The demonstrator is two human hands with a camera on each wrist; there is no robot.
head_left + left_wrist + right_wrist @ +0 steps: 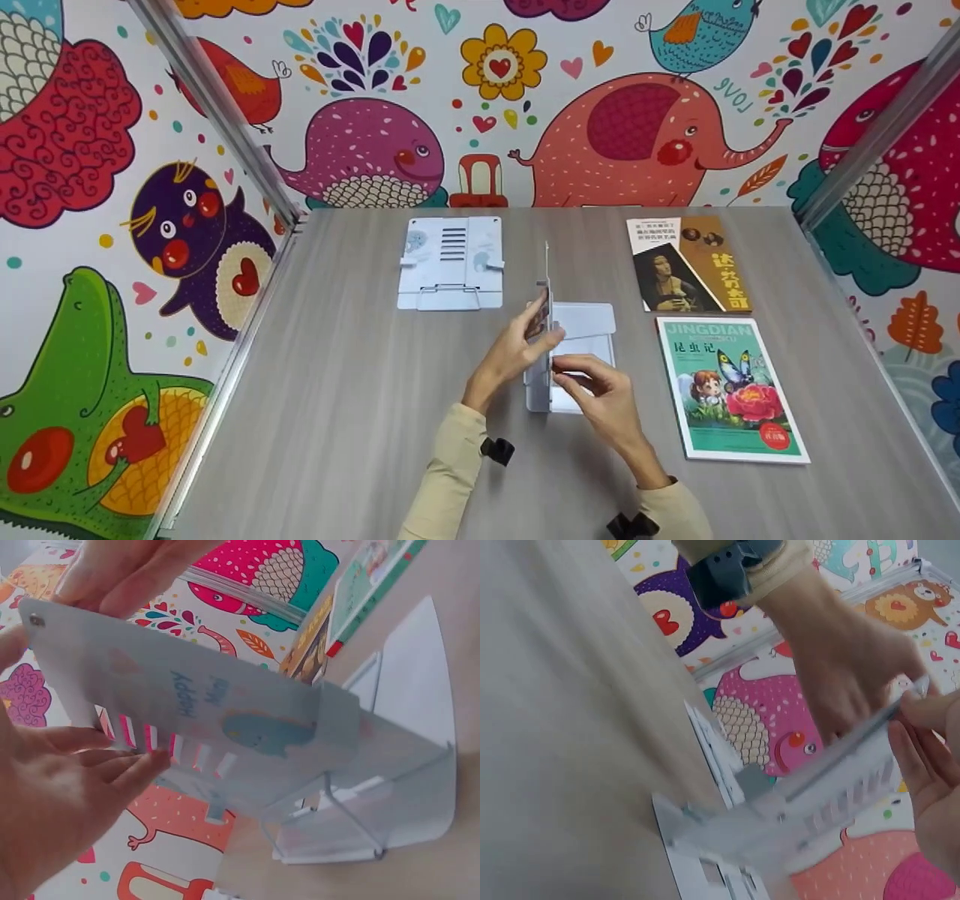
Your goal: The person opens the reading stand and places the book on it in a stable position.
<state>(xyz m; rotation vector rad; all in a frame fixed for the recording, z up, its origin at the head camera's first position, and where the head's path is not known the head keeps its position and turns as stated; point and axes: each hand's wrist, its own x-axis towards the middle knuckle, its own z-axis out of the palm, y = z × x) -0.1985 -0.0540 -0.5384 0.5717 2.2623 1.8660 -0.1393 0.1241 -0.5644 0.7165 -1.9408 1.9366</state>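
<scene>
My left hand (516,349) gripped raised panel (187,686) of white stand (586,319); my right hand (611,397) pinched panel's edge. Green book (731,390) lay right.

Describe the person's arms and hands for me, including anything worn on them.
The left hand and right hand are gloveless. The beige left sleeve and matching right sleeve stop short of the hands. A boxy black device sits at the left cuff, another black device at the right.
</scene>
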